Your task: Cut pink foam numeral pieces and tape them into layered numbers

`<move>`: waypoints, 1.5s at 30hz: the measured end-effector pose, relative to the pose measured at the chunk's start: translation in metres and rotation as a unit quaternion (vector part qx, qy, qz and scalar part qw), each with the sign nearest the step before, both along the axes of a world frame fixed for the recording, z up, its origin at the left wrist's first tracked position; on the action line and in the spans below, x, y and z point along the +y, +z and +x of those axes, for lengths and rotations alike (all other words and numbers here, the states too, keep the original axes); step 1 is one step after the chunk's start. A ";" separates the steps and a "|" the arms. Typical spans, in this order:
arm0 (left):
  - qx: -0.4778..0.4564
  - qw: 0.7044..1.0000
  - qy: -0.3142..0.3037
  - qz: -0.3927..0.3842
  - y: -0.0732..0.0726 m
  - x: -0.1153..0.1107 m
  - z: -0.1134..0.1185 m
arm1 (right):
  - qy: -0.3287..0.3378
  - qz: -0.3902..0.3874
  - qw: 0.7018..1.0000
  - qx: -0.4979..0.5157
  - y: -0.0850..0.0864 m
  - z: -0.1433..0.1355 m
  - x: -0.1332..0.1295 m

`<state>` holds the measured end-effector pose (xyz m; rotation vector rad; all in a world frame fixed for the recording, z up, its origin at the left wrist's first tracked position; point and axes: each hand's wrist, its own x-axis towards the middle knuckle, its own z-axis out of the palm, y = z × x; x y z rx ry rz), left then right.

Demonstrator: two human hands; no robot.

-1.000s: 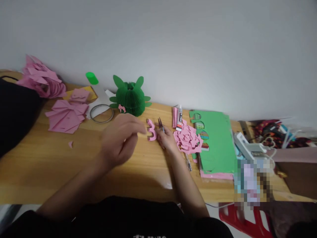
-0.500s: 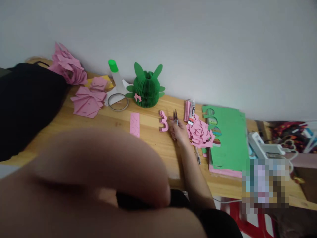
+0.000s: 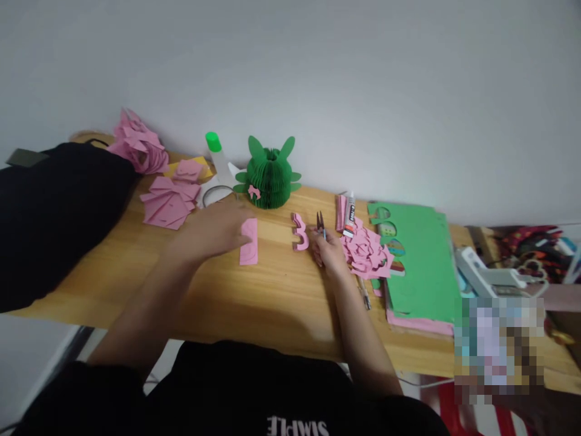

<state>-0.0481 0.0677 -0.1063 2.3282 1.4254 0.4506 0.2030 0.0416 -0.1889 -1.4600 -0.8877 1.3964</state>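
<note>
My right hand point(image 3: 328, 249) rests on the table, closed around a small pair of scissors point(image 3: 320, 221) whose dark blades point away from me. Just left of it lies a pink cut paper piece with a wavy outline point(image 3: 299, 232). My left hand point(image 3: 212, 229), a bit blurred, hovers with fingers stretched at the left side of a pink paper strip point(image 3: 249, 243) bearing drawn curves; nothing shows in it. Behind that hand, a roll of tape point(image 3: 216, 192) is partly covered. A green honeycomb paper figure point(image 3: 269, 179) with leaf-like ears and a small pink bow stands farther back.
Pink paper scraps point(image 3: 367, 253), a glue tube point(image 3: 349, 215) and a pen point(image 3: 364, 295) lie right, beside green sheets point(image 3: 420, 260). Left are folded pink papers point(image 3: 167, 203), a green-capped bottle point(image 3: 218, 156) and a black bag point(image 3: 63, 212). A white power strip point(image 3: 481, 272) sits far right.
My left hand has come down from close in front of the camera to the table beside the pink strip. My right hand keeps the scissors in the same place.
</note>
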 end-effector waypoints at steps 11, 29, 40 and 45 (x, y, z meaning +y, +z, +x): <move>0.053 0.996 0.021 -0.067 -0.068 0.011 -0.031 | -0.011 -0.008 1.000 0.015 0.003 -0.001 0.000; -0.342 0.884 0.193 -0.254 -0.062 0.012 -0.017 | -0.012 -0.002 0.999 0.030 0.001 -0.001 0.000; -0.495 0.741 0.235 -0.389 -0.049 0.011 0.004 | -0.024 0.004 0.998 0.059 0.000 -0.001 -0.001; -0.525 0.735 0.227 -0.364 -0.031 0.008 0.020 | -0.051 0.039 0.995 0.076 0.018 -0.001 -0.004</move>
